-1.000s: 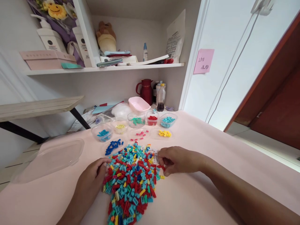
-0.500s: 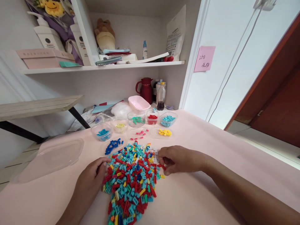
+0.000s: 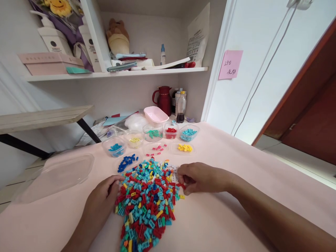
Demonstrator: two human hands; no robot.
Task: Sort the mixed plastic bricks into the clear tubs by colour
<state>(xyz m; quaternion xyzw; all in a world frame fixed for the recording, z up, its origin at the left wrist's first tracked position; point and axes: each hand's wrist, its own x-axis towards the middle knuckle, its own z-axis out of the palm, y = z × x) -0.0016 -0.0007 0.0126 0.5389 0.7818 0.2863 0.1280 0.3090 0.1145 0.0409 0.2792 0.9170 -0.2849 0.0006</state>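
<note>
A heap of small building bricks point(image 3: 148, 203), mostly turquoise and red, spreads over the pink-covered table. At its right edge, my right hand point(image 3: 198, 177) has curled fingers, with thumb and fingertips closed on a red brick point(image 3: 181, 186). White bricks point(image 3: 173, 173) lie beside those fingertips. My left hand point(image 3: 103, 196) rests against the heap's left edge, index finger stretched and thumb apart, holding nothing that I can see. Behind the heap, clear plastic containers hold sorted bricks: dark blue bricks point(image 3: 127, 163), pink bricks point(image 3: 156, 150), yellow bricks point(image 3: 184, 147) and red bricks point(image 3: 171, 131) among them.
A large clear lid point(image 3: 69, 175) lies at the left. Behind the containers stand a pink plastic tub point(image 3: 156, 114), a dark red jug point(image 3: 164, 100) and a bottle with dark liquid point(image 3: 181, 108). A white shelf point(image 3: 157, 72) crosses above; a wooden bench point(image 3: 44, 118) is at far left.
Both hands stay almost where they were, the right one still at the red brick. The view has shifted very slightly; the heap and containers look the same.
</note>
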